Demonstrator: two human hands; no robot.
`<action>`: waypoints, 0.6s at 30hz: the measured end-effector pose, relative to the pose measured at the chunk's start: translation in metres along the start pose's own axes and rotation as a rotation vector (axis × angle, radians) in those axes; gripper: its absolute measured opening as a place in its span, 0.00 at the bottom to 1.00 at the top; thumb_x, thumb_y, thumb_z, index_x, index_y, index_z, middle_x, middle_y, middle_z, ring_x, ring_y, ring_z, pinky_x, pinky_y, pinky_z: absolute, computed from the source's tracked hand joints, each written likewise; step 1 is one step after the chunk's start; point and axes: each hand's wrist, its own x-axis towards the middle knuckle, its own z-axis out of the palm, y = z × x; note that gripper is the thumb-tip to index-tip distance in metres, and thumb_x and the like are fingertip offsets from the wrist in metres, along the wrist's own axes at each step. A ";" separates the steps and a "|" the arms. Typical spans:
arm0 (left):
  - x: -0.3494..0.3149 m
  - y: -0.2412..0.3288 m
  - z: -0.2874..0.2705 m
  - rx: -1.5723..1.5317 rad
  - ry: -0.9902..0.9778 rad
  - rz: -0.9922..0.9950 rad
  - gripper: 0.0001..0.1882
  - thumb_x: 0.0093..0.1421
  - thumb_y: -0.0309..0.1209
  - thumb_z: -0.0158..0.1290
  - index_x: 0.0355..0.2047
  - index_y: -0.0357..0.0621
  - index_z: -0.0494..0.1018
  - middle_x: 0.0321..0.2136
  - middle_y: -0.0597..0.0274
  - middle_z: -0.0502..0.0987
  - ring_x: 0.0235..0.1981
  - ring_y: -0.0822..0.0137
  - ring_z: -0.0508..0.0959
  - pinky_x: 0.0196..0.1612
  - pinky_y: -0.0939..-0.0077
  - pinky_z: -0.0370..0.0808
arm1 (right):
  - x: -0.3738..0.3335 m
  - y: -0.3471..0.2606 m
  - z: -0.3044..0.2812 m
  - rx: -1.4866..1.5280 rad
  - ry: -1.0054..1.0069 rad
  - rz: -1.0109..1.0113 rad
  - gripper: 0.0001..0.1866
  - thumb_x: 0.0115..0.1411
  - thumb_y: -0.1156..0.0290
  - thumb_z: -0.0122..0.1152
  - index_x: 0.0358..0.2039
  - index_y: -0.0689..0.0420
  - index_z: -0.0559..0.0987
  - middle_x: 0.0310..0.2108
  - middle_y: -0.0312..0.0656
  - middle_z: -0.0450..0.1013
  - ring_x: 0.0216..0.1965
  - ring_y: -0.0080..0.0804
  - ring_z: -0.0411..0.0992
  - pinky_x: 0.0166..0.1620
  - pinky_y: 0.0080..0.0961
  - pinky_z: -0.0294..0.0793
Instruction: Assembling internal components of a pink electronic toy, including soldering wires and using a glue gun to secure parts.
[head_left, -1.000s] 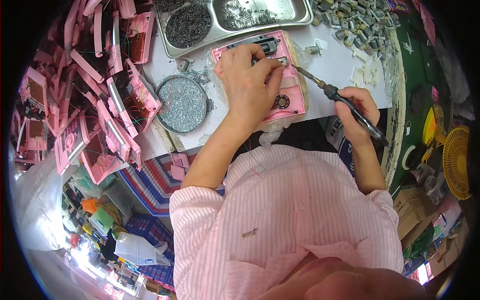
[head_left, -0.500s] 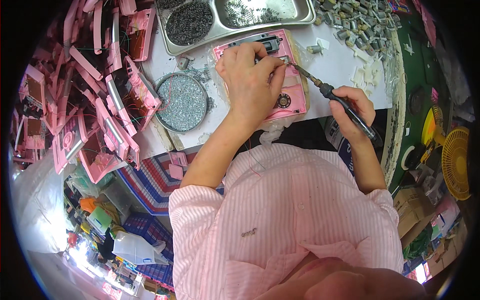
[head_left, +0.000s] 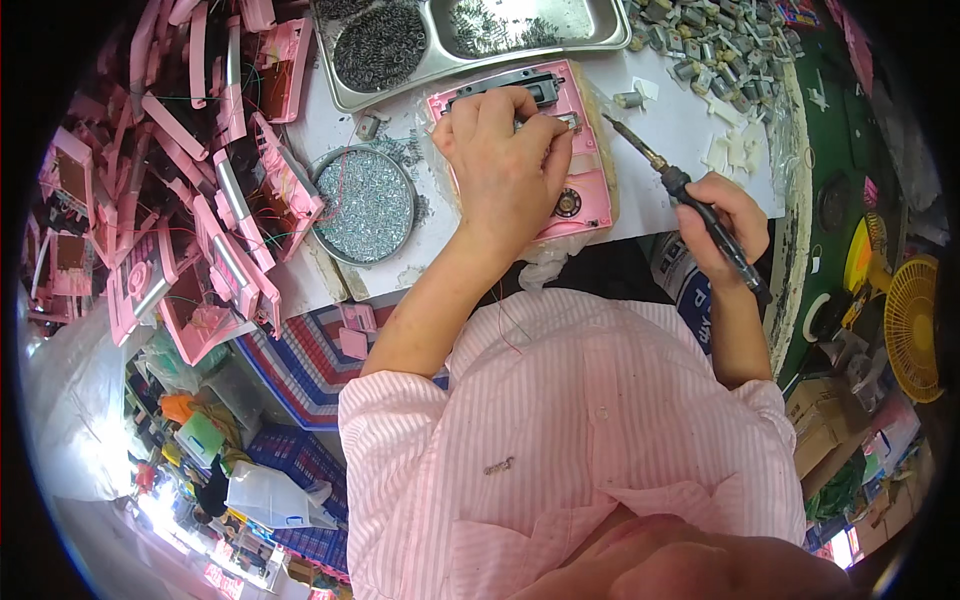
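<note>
A pink plastic housing (head_left: 592, 188) lies on a padded block on the table, with a dark bar-shaped part (head_left: 543, 88) at its far end and a round black part (head_left: 567, 204) at its near end. My left hand (head_left: 498, 155) rests over the housing, thumb and fingertips closed together beside a small metal part (head_left: 572, 121). What is between those fingers is hidden. My right hand (head_left: 728, 222) grips a soldering iron (head_left: 674, 181) by its black handle, off to the right. The iron's tip points up and left, apart from the housing.
Pink housings with wires (head_left: 225, 225) are heaped on the left. A round dish of small metal pieces (head_left: 362, 205) and a metal tray (head_left: 432, 62) of dark springs stand nearby. Small motors (head_left: 700, 60) and white plastic pieces (head_left: 735, 145) lie at the far right.
My right hand has drawn the soldering iron right and slightly down, so its tip has come away from the small metal part. My left hand has stayed almost still.
</note>
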 end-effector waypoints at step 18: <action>-0.001 0.000 -0.003 0.054 -0.009 0.022 0.05 0.50 0.34 0.65 0.29 0.53 0.83 0.38 0.69 0.74 0.42 0.61 0.70 0.48 0.58 0.56 | 0.007 0.000 -0.009 0.006 0.001 0.037 0.15 0.52 0.81 0.71 0.41 0.64 0.80 0.29 0.42 0.76 0.25 0.25 0.71 0.28 0.18 0.66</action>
